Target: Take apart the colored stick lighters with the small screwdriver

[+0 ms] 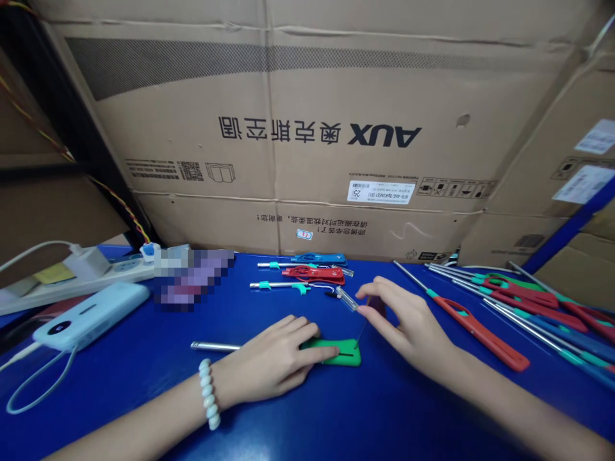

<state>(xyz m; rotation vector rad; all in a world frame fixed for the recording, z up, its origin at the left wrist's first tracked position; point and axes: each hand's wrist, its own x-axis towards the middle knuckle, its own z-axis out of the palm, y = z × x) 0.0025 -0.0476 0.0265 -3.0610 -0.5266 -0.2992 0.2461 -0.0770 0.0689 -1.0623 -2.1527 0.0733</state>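
My left hand (283,352) presses down on a green long-necked lighter casing (348,353), its fingers closed over the body. The lighter's silver metal tube (216,346) sticks out to the left of that hand. Above the casing's right end, my right hand (398,317) pinches a small clear plastic tube (346,299) between thumb and fingers. A thin line runs from the casing's right end up toward the right hand. Just behind lie a red lighter casing (317,275), a blue lighter casing (321,259) and a silver lighter tube (269,286) with teal parts.
Several finished-looking lighters, including a red lighter (485,333), lie on the right of the blue tabletop (307,416). A light-blue power bank (91,317) with a cable and a power strip (110,275) are at left. A large cardboard box (298,83) stands behind.
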